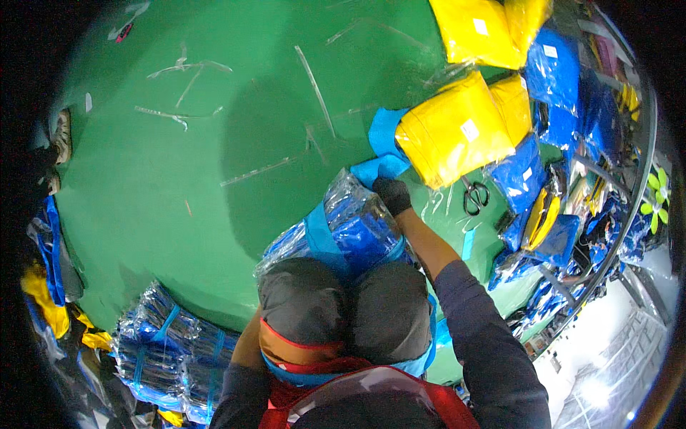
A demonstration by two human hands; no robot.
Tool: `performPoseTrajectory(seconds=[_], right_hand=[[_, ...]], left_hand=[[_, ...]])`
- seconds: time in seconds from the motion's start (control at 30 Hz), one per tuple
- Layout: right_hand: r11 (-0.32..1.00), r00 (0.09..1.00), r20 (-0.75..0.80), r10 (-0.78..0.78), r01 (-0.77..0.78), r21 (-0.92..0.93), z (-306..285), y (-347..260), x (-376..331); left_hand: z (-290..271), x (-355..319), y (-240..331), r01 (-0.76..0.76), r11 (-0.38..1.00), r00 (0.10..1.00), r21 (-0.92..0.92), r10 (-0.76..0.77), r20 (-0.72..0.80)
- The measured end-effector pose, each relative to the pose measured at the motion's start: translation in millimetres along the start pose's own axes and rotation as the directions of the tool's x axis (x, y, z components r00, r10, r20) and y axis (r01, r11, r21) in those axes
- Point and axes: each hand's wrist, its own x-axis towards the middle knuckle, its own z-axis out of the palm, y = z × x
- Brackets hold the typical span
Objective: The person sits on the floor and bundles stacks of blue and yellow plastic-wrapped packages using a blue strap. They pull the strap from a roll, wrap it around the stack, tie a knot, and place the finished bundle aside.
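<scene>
Your right hand (392,194), in a dark glove, reaches forward over the green worktop (157,179) and rests on the far top end of a bundle of blue packets (350,229) wrapped in clear plastic and bound with a light blue strap; its fingers are curled onto the bundle's top edge, though you cannot tell how firmly they grip. The bundle stands just in front of you near the worktop's near edge, and its lower part is hidden behind your cap. Your left hand is out of sight: only a bare forearm shows below the bundle's left side, so its state cannot be told. Just beyond your right hand lie loose blue fabric pieces (386,143), and touching them on the right sits a yellow packet (454,132) in clear film bearing a small white rectangular label. Another yellow packet (475,32) lies at the far right edge, cut off by the rim. Blue packets (554,71) with small white labels pile along the right edge, and black-handled scissors (474,195) lie on the worktop between them and your forearm. A second stack of strapped blue bundles (171,350) sits below the near left edge. Thin clear plastic strips (314,89) scatter over the worktop's middle. The far right clutter is too warped to make out.
</scene>
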Motion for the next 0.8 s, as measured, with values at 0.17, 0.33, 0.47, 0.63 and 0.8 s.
performPoseTrajectory(seconds=[0.17,0.33,0.47,0.63,0.8], right_hand=[[0.999,0.999,-0.036,0.013,-0.012,0.033,18.7,15.7,7.1],[0.988,0.992,0.015,-0.126,0.127,-0.087,33.8,38.6,16.5],[0.999,0.984,0.177,-0.031,0.034,-0.014,31.8,50.3,-25.2],[0.924,0.928,0.314,0.201,-0.286,0.254,-13.3,38.4,-89.7],[0.638,0.945,0.169,0.279,-0.314,0.703,-140.1,25.4,-64.6]], left_hand=[[16.3,1.5,-11.1,-0.072,0.997,0.995,0.001,0.072,-0.072],[34.5,10.7,-13.1,-0.163,0.986,0.976,-0.019,0.159,-0.149],[47.2,15.1,-13.8,-0.242,0.970,0.946,-0.025,0.230,-0.229],[22.8,23.7,1.6,-0.376,0.923,0.866,0.083,0.382,-0.323],[-70.4,42.0,42.7,-0.539,0.704,0.670,0.463,0.691,-0.271]])
